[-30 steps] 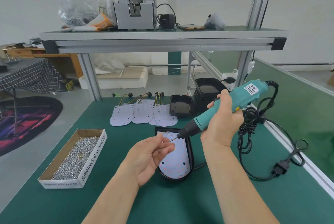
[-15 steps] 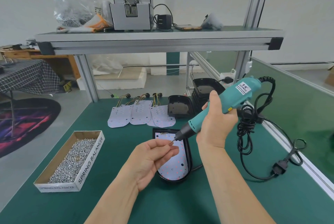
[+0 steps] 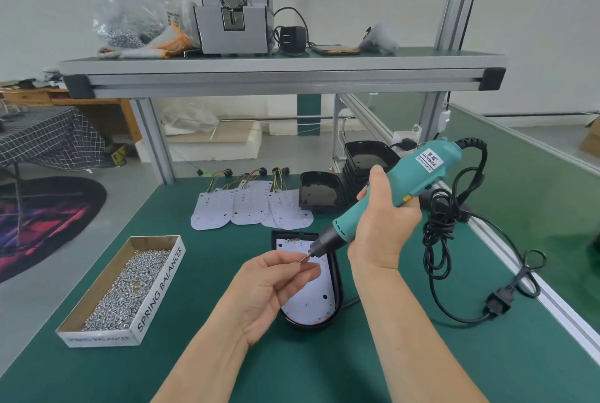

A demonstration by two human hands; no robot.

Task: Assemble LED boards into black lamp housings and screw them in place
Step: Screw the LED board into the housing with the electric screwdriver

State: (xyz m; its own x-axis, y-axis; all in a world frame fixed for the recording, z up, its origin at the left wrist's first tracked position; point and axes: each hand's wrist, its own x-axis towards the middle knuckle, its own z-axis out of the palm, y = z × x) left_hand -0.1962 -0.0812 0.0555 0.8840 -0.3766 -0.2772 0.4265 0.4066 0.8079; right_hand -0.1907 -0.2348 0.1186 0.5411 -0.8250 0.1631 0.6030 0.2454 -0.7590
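A screw [image 3: 303, 260] is pinched by the left hand [image 3: 269, 285] at the bit of the screwdriver [image 3: 409, 180] gripped by the right hand [image 3: 380, 224], apparently for loading, above the LED board [image 3: 308, 305] seated in the housing [image 3: 338, 274] at 12 o'clock.

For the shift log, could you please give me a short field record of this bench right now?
left hand: pinches a small screw at the screwdriver tip
right hand: grips the teal screwdriver
black housing: LED board seated inside, on the green mat
spare boards: fanned out behind it
screw box: left of the housing
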